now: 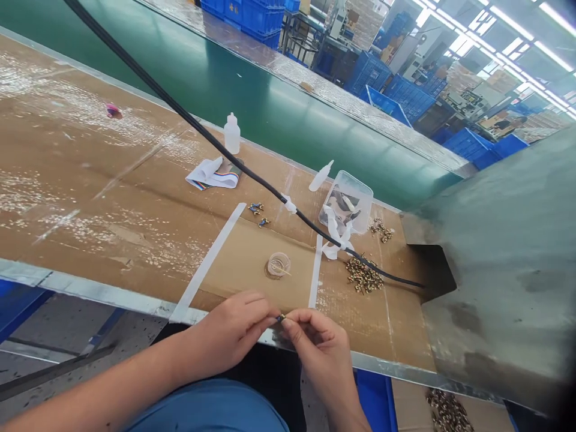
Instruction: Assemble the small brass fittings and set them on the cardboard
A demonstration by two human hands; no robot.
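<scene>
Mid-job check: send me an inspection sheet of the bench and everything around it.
surface: brown cardboard-covered bench, white tape strips.
job's things: tiny brass fitting; loose heap of brass fittings; small clear round cup.
clutter: upright white plastic bottle; white bottle lying down; clear plastic tub.
grippers: left hand and right hand pinch the fitting between their fingers.
cables: long black cable runs to a grey metal hood; folded rainbow ribbon cable.
surroundings: green conveyor belt, blue plastic crates.
</scene>
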